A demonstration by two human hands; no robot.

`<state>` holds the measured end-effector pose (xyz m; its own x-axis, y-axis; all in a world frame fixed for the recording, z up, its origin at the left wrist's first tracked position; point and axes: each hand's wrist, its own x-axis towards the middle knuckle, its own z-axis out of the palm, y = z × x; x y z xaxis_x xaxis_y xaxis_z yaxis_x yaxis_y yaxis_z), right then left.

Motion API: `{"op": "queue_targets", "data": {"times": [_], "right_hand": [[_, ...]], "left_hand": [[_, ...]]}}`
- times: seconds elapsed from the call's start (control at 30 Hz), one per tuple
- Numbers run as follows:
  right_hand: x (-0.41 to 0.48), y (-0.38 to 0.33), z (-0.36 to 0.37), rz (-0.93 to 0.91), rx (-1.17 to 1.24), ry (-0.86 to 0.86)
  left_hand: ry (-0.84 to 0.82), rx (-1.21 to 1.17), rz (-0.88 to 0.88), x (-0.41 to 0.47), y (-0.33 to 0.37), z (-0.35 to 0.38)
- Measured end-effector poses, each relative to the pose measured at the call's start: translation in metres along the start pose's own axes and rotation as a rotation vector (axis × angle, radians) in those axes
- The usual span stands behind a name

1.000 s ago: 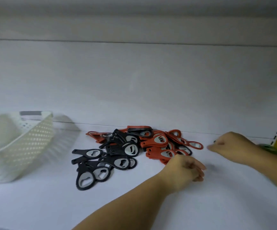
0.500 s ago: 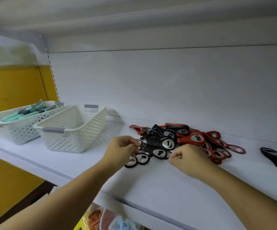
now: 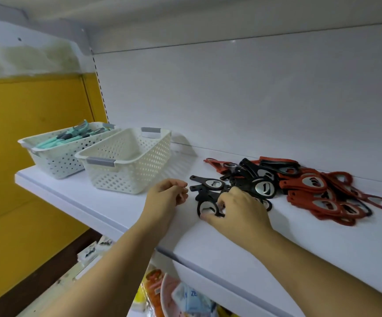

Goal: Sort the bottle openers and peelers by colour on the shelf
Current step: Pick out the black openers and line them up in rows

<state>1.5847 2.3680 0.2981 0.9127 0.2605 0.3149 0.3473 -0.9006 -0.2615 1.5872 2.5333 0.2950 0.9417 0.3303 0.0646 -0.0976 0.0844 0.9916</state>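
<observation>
Below the front edge of the shelf some packaged goods show on a lower level, too blurred to name. Just past that edge, about midway along it, the right hand bends over a black bottle opener: thumb under the round head, fingers curled over the top, pinching it where it lies on the shelf. The left hand hovers just beside it on the left, fingers curled in toward the thumb with nothing visible between them. The step in hand looks like pulling the black pieces out of the mixed heap. A second loose black opener lies just behind the held one, and further back and right the black openers overlap the red openers, which spread toward the right end near the back edge. The next move probably calls for lifting the pinched opener without dragging its neighbours, then carrying it left to a place for its colour. Toward the left end stand two perforated baskets side by side: the cream basket appears empty, and the white basket at the far-left corner holds teal and grey peelers.
</observation>
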Motion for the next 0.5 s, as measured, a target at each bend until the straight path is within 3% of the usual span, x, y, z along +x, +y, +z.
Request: {"op": "queue_targets", "data": {"times": [0.2,0.37,0.5], "right_hand": [[0.001,0.008,-0.003,0.074,0.292,-0.056],[0.0,0.013,-0.012,-0.017,0.449,0.026],[-0.001,0.024,-0.014,-0.103,0.592,0.045]], "left_hand": [[-0.035,-0.09,0.014,0.002,-0.003,-0.004],[-0.162,-0.179,0.03,-0.001,0.001,-0.006],[-0.313,0.002,0.047,-0.012,0.007,-0.005]]}}
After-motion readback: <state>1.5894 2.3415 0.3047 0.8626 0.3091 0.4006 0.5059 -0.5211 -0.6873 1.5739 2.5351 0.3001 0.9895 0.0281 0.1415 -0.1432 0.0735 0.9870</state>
